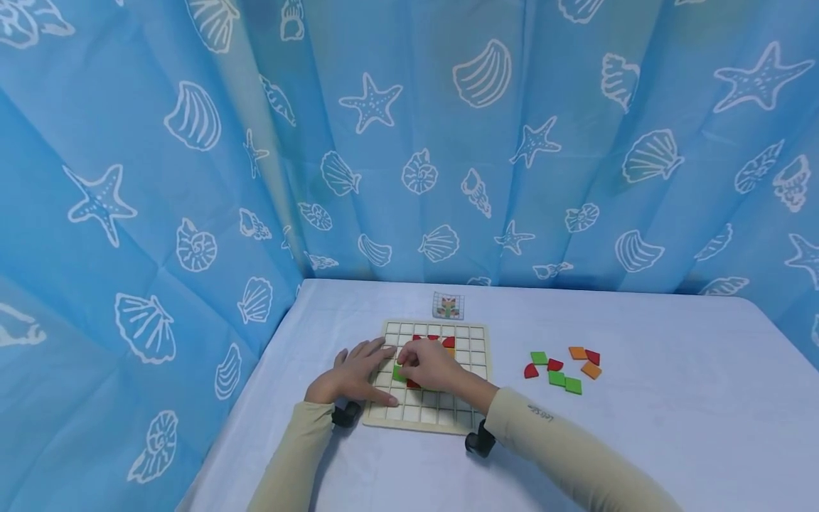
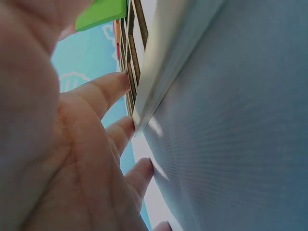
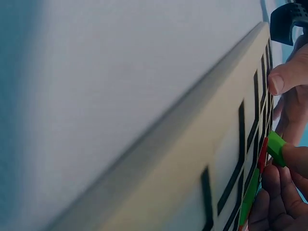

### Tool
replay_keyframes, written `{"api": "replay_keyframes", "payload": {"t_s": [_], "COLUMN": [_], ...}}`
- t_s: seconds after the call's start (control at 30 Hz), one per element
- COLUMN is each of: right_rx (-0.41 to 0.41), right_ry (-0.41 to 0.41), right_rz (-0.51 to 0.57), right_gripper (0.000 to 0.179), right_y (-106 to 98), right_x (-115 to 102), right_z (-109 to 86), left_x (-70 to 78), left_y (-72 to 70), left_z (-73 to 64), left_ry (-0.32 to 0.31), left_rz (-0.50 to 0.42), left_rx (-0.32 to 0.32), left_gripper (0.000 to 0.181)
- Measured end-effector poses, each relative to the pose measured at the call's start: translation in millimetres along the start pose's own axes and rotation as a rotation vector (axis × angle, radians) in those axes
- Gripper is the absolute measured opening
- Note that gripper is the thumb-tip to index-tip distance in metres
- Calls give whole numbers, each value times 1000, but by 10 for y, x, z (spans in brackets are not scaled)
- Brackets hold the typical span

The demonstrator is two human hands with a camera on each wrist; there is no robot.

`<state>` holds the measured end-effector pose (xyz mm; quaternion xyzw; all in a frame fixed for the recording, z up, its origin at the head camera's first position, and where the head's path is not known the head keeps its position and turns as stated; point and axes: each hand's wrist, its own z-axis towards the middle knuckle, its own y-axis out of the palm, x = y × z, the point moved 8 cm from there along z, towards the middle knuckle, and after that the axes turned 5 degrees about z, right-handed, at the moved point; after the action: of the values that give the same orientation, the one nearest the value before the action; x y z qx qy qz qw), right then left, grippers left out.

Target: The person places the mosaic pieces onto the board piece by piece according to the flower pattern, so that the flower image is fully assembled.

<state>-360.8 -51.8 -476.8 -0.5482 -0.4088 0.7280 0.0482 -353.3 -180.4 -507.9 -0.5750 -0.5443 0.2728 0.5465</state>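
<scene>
Nearest of all, two beige sleeves reached in over the white tabletop, a black wrist camera by each cuff. Then came the action: the left hand lay spread, fingers straight and clasping nothing, at the left edge of the wooden grid board, while the right hand pinched a green tile (tilted, as the right wrist view caught it!) at the board's left half, just beside a red piece. Out right, well apart from the board, lay loose tiles: three green, three red, two orange. Farther up the grid sat a red row! Just behind the board rested a small pattern card, and beyond hung a blue curtain covered in white shells and starfish.
</scene>
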Motion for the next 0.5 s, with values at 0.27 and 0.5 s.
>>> {"api": "replay_keyframes", "payload": {"t_s": [0.27,0.5], "right_rx": [-13,-61], "right_ry": [-24,-47], "right_rz": [-39,-112], "right_gripper": [4,2], "right_y": [17,84], "right_x": [-13,-37], "right_z": [15,6], "left_x": [-12,0], "left_y": [1,-2], "left_z": [7,6], "left_ry": [-2,11], "left_rz": [14,8], "left_rx": [-4,0], "left_gripper": [103,103]}}
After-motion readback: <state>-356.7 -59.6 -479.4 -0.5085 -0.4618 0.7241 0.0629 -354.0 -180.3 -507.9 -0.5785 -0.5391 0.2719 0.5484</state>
